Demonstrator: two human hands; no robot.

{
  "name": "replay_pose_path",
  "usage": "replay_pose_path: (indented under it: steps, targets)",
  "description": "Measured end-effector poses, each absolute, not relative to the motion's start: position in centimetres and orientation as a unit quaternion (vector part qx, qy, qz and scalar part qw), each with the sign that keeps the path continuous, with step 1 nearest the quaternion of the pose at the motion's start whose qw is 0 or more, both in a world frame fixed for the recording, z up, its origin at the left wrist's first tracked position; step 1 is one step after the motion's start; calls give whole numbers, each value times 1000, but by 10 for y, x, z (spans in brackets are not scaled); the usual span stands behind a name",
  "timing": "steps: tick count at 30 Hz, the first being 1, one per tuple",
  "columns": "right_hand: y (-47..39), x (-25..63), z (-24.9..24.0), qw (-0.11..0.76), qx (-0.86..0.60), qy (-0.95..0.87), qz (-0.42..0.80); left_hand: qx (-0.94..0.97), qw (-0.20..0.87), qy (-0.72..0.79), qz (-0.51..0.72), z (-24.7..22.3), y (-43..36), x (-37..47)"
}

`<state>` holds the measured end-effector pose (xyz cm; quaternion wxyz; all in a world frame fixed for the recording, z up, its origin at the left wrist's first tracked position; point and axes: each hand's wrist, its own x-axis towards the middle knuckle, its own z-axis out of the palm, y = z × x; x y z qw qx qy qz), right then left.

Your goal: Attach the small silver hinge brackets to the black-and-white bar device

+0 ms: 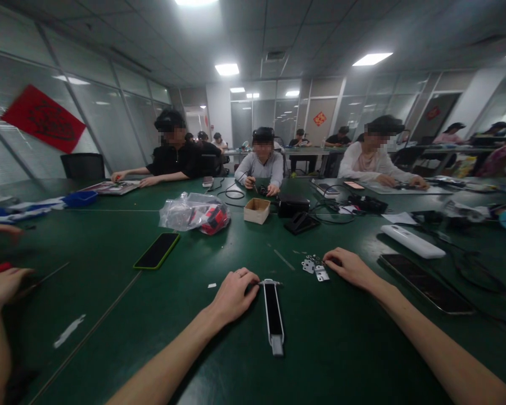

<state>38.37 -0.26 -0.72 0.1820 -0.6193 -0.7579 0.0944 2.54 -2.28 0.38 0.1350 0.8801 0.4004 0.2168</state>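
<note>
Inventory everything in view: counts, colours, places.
Table: one, green, foreground
Slim piece: one, black and white, front
Metal parts: several, silver, centre right
Green-edged phone: one, black screen, left
Plastic bag: one, clear, left of centre
Open box: one, tan, centre
Dark box: one, black, centre
Long device: one, white, right
Dark slab: one, black, right
Cables: several, black, right
Small clutter: uncountable, mixed, far table
Wall hangings: several, red, background
Ceiling lights: several, white, overhead
Co-workers: several, mixed clothing, background
Neighbour's hands: two, bare, left edge
Left hand: one, bare, at slim piece
Right hand: one, bare, beside metal parts
</note>
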Motion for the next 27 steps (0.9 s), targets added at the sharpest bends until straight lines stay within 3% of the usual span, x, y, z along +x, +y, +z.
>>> replay_pose_path:
  steps: [15, 27]
  targets:
    - [0, 391, -1, 103, -593, -793, 99, 884, 125, 402, 203, 5, -26, 26]
    - [-5, 392, -5, 141, -602, -783, 71, 882, 140, 400, 206, 6, -24, 25]
